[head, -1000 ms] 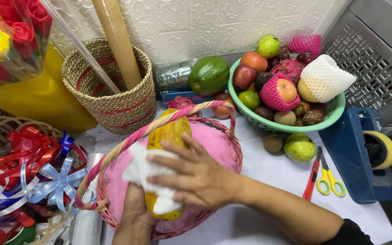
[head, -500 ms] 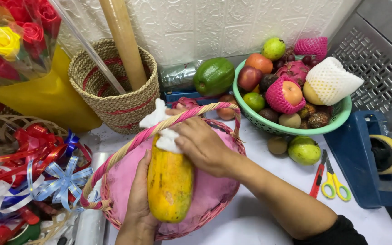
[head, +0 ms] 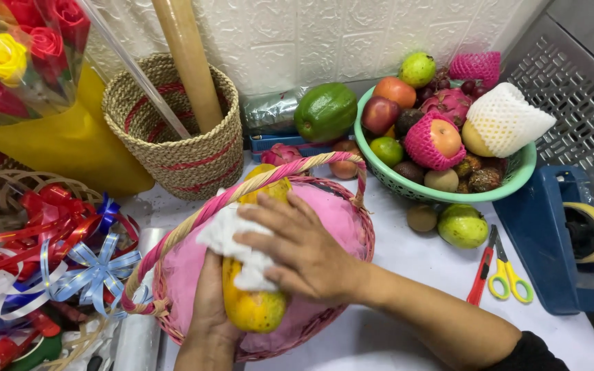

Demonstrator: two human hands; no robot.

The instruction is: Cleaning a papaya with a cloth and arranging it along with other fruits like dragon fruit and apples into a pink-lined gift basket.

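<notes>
A yellow papaya [head: 252, 309] is held over a wicker basket [head: 360, 230] with pink lining and a pink-and-tan striped handle. My left hand [head: 207, 312] grips the papaya from below, at its near side. My right hand [head: 304, 254] lies flat across the fruit's middle and presses a crumpled white cloth [head: 232, 237] against its skin. The papaya's far tip pokes out under the handle.
A green bowl [head: 407, 185] heaped with fruit stands at the back right, with a green papaya [head: 324, 110] beside it. A woven basket [head: 173, 158] holds a paper roll. Ribbon bows [head: 70, 254] lie on the left. Yellow scissors [head: 510, 275], a red cutter [head: 481, 275] and a blue tape dispenser [head: 551, 240] lie on the right.
My right hand with the cloth slid from the papaya's near end to its far end, then back to the middle. The papaya dropped a little lower into the basket.
</notes>
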